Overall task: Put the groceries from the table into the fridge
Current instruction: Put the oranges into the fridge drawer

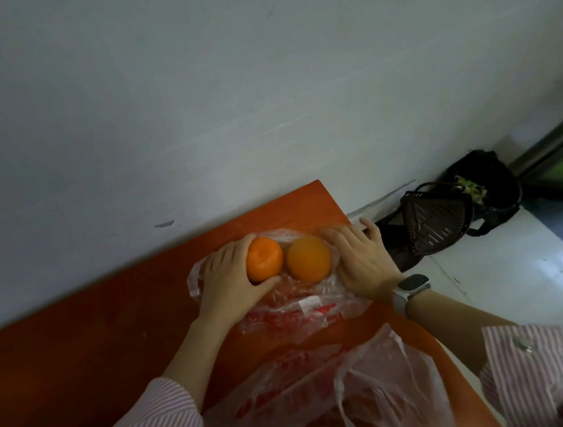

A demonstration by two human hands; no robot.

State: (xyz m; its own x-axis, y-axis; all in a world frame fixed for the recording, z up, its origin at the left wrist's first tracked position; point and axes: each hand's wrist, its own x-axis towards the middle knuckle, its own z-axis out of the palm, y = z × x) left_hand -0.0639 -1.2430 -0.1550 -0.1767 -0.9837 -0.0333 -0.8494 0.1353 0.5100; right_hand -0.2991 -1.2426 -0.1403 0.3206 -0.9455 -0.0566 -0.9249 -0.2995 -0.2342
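Note:
Two oranges lie side by side on a crumpled clear plastic bag (293, 310) with red print, near the far right corner of the red-brown table (89, 338). My left hand (231, 278) curls around the left orange (264, 259), thumb below it and fingers behind it. My right hand (358, 257), with a watch on its wrist, lies flat against the right side of the paler right orange (308, 260), fingers spread on the bag. The fridge is not in view.
A second clear bag with red print (359, 388) lies nearer to me at the table's right edge. A grey wall runs right behind the table. On the pale floor to the right stand a dark perforated basket (435, 221) and a black bag (486, 179).

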